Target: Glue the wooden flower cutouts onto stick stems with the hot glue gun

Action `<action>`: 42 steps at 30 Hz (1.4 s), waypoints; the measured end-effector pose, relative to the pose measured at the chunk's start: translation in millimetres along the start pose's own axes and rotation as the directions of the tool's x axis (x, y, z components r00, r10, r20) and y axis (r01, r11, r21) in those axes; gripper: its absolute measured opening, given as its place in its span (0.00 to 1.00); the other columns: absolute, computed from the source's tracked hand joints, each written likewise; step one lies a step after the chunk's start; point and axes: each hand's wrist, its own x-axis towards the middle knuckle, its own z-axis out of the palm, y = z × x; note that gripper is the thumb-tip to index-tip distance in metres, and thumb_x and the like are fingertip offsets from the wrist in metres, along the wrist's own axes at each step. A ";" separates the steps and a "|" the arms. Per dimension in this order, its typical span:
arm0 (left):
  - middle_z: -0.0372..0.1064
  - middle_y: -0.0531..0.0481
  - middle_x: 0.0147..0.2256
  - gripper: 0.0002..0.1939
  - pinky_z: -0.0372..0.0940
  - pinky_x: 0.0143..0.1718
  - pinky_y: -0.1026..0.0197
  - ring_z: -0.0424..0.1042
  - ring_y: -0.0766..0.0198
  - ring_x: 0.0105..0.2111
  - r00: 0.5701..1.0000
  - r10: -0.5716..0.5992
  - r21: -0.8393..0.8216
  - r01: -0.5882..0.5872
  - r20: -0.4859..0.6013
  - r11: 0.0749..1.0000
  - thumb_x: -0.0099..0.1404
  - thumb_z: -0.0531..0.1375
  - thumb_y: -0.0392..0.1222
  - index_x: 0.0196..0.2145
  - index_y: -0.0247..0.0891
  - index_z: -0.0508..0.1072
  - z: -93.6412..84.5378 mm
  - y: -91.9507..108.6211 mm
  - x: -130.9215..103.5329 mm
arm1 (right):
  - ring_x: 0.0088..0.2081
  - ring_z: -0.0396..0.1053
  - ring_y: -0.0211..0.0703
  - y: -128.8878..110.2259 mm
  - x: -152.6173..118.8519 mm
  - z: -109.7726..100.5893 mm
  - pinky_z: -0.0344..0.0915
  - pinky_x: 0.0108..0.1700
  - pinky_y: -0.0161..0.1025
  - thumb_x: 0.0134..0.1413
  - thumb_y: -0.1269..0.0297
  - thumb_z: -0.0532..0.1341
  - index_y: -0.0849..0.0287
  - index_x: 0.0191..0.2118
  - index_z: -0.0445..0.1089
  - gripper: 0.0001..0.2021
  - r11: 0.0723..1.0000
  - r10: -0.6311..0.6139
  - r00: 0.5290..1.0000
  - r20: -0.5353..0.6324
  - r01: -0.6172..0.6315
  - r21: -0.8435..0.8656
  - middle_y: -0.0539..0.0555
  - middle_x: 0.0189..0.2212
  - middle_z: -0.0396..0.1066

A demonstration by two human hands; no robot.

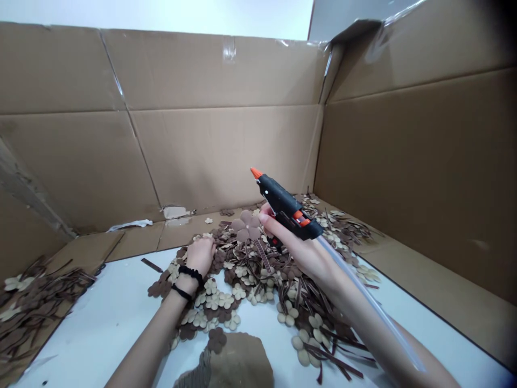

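Observation:
My right hand (283, 231) is wrapped round a black glue gun (283, 202) with an orange nozzle pointing up and left. A long clear glue stick (371, 302) sticks out of its back over my forearm. A larger mauve-brown flower (246, 226) with a ribbon tail is at the fingertips of this hand. My left hand (201, 253), with two black bands on the wrist, rests in the pile of small brown and cream flowers (250, 269). Its fingers are curled down among the flowers, and what they hold, if anything, is hidden.
Tall cardboard walls (226, 145) stand behind and at the right (420, 161). A torn cardboard piece (242, 361) lies at the front of the white board (100, 312). More flowers and ribbons (36, 307) are heaped at the left. A white strip (131, 224) lies by the back wall.

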 end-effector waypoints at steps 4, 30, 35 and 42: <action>0.76 0.40 0.41 0.15 0.64 0.43 0.55 0.72 0.52 0.43 0.990 -0.019 -0.376 -0.034 -0.137 0.926 0.66 0.52 0.42 0.39 0.35 0.77 -43.7 -9.7 -4.9 | 0.28 0.59 0.37 0.1 1.2 -0.4 0.58 0.33 0.36 0.54 0.52 0.60 0.58 0.33 0.67 0.13 0.998 -0.056 0.997 -0.062 0.056 0.002 0.48 0.26 0.62; 0.71 0.46 0.42 0.12 0.61 0.36 0.61 0.69 0.60 0.39 0.952 -0.027 -0.795 -0.240 -0.306 0.557 0.53 0.64 0.50 0.25 0.38 0.75 -127.9 46.5 -80.4 | 0.30 0.65 0.39 8.8 5.9 4.6 0.63 0.35 0.37 0.54 0.60 0.60 0.58 0.32 0.66 0.07 0.948 -0.292 0.954 -0.070 0.279 -0.153 0.50 0.28 0.68; 0.68 0.51 0.26 0.15 0.57 0.24 0.65 0.64 0.66 0.24 0.993 -0.044 -0.854 -0.069 -0.106 0.515 0.51 0.65 0.52 0.27 0.37 0.72 -130.5 46.5 -82.1 | 0.27 0.65 0.37 10.1 6.8 1.7 0.62 0.32 0.36 0.52 0.64 0.61 0.58 0.29 0.66 0.05 0.930 -0.328 0.945 -0.015 0.320 -0.181 0.49 0.27 0.67; 0.63 0.55 0.20 0.15 0.54 0.21 0.67 0.60 0.69 0.20 0.995 -0.042 -0.875 -0.058 -0.089 0.480 0.52 0.64 0.52 0.26 0.37 0.69 -131.9 49.7 -82.8 | 0.28 0.66 0.38 9.3 5.8 2.6 0.63 0.33 0.37 0.54 0.61 0.60 0.57 0.30 0.68 0.06 0.935 -0.307 0.951 0.034 0.308 -0.179 0.51 0.29 0.68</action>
